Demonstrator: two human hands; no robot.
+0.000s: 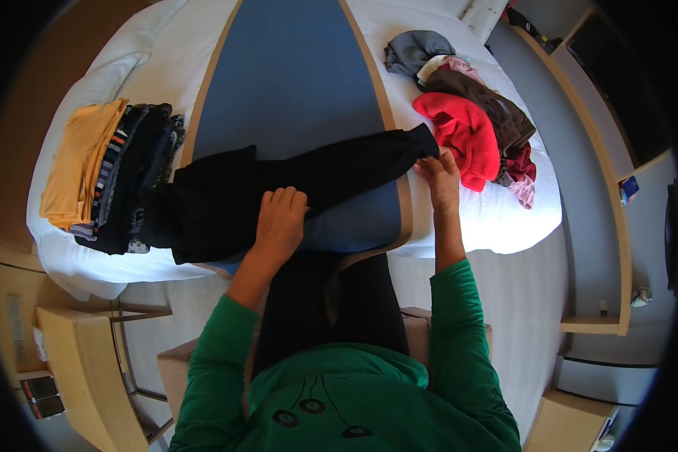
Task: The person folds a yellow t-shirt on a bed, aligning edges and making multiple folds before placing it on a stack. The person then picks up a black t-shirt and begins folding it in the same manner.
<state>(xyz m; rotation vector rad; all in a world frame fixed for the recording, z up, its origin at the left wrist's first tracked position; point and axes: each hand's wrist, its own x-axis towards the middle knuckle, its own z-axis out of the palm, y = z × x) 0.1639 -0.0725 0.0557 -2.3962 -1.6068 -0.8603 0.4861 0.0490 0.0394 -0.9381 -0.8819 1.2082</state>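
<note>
A black garment (214, 203) lies stretched sideways across the blue bed runner (294, 73) in front of me. Its wide part is at the left, and a long narrow part, a leg or a sleeve, reaches to the right. My left hand (282, 220) is on the garment's near edge at the middle, fingers curled around the cloth. At the far right end, my right hand (442, 178) pinches the narrow part's hem between thumb and fingers. The wide part's left side runs up against a row of folded clothes, and the dark fabrics blend there.
Yellow folded clothes (82, 164) and several dark folded ones (135, 175) are on the white bed (164, 68) at left. Right of the runner lies a loose heap with a red garment (463, 138), a brown one (480, 101) and a grey one (418, 51).
</note>
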